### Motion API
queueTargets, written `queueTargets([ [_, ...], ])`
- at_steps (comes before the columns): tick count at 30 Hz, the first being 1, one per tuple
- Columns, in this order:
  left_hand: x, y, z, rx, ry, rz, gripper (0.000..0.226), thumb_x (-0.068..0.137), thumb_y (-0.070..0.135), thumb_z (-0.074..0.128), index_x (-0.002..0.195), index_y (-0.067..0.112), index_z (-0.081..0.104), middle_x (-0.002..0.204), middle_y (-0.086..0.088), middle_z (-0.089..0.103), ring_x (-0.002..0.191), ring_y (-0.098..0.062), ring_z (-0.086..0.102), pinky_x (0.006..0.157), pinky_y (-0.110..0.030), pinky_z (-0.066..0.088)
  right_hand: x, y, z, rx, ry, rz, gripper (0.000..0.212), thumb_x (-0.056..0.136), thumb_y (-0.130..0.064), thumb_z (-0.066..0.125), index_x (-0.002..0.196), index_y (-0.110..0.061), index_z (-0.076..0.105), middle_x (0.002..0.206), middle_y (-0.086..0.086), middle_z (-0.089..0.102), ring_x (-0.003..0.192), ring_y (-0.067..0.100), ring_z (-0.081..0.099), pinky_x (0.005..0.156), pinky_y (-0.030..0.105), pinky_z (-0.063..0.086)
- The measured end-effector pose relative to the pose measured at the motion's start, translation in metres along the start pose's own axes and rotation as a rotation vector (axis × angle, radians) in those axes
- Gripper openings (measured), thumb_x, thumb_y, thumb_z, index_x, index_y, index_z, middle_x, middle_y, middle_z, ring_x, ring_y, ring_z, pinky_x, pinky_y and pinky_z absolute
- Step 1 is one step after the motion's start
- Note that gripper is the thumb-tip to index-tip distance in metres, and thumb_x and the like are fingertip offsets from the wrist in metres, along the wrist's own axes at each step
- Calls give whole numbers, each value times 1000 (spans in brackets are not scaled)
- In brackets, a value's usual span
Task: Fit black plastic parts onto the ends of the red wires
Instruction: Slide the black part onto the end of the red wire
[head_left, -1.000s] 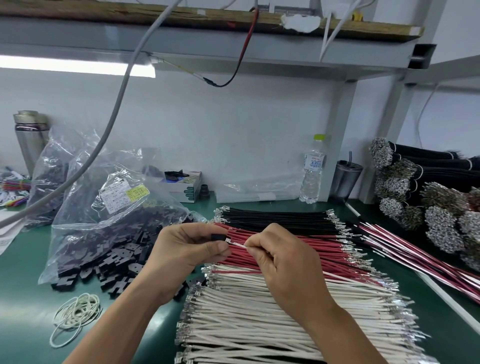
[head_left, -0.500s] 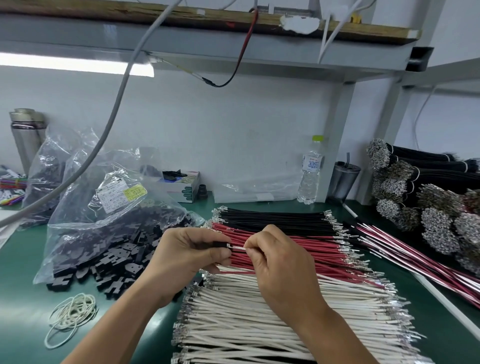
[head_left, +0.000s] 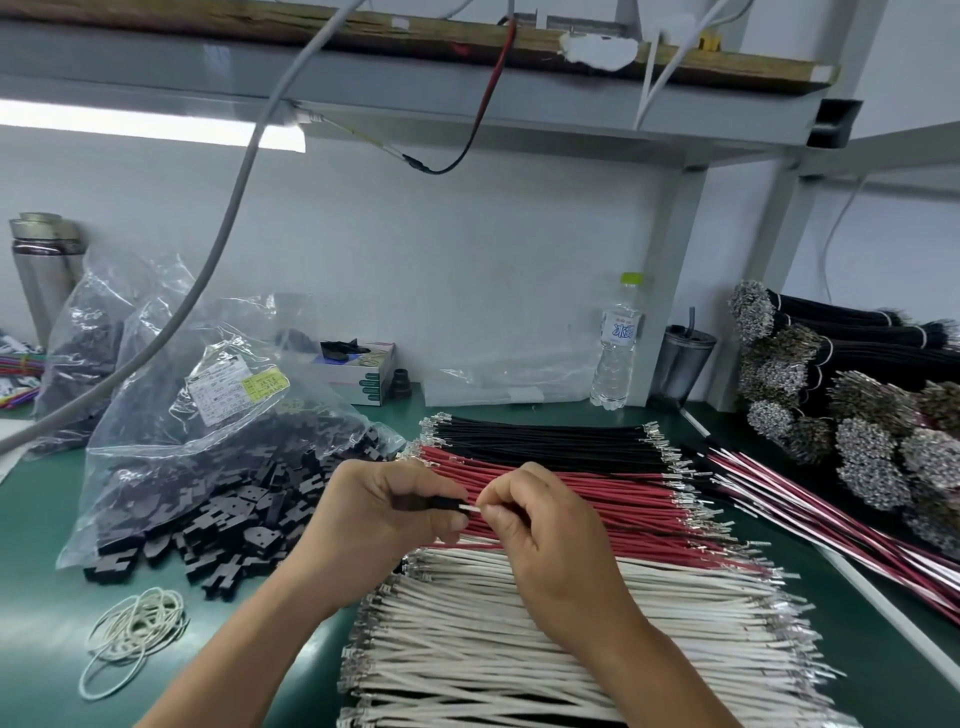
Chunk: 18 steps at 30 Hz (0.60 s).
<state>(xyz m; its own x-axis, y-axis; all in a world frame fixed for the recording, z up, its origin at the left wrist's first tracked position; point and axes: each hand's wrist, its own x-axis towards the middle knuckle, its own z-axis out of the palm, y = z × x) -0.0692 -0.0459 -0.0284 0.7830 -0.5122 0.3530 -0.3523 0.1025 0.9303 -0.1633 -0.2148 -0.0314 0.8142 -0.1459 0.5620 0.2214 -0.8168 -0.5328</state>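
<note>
Between both hands (head_left: 387, 512), black part (head_left: 448, 503)

On our green bench (head_left: 36, 597) lie black (head_left: 545, 439), red (head_left: 597, 499) and white wires (head_left: 519, 649), a parts bag (head_left: 208, 415), rubber bands (head_left: 132, 636) and a water bottle (head_left: 615, 353).

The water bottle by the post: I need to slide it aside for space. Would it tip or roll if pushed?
The water bottle stands upright, tall and narrow, so a push near its green cap would probably tip it. It looks like thin clear plastic, likely light. Being round, it would probably roll once down, perhaps toward the black wires. Pushing low seems safer.
</note>
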Motion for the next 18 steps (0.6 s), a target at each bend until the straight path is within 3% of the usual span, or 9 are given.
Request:
queueTargets([
  [6, 0, 4, 1, -56, 47, -42, 31, 58, 22, 91, 88, 17, 85, 81, -19, 78, 73, -33, 77, 69, -35, 63, 1, -1, -4, -56, 99, -78, 7, 94, -33, 67, 89, -29, 66, 86, -17, 54, 79, 6, 57, 65, 21, 46],
  [9, -1, 4, 0, -81, 27, -66, 30, 61, 15, 90, 90, 11, 84, 84, -22, 78, 75, -36, 77, 70, -34, 65, 1, -4, -2, -108, 122, -144, 10, 95, -29, 67, 87, -22, 66, 84, -15, 52, 74, 5, 52, 63, 27, 46],
  [13, 0, 1, 0, -107, 3, -74, 23, 66, 1, 87, 88, 4, 83, 85, -24, 78, 74, -36, 77, 68, -31, 64, 4, -4, -1, -150, 86, -200, 13, 95, -30, 63, 87, -20, 65, 84, -13, 52, 73, 4, 49, 63, 21, 40],
  [18, 1, 2, -4, -77, 8, -36, 24, 66, 7, 88, 89, 10, 84, 82, -21, 78, 69, -32, 77, 60, -24, 60, 9, -1, -11, -218, 95, -230, 23, 98, -45, 53, 88, -28, 65, 84, -16, 53, 75, 2, 51, 60, 19, 41],
])
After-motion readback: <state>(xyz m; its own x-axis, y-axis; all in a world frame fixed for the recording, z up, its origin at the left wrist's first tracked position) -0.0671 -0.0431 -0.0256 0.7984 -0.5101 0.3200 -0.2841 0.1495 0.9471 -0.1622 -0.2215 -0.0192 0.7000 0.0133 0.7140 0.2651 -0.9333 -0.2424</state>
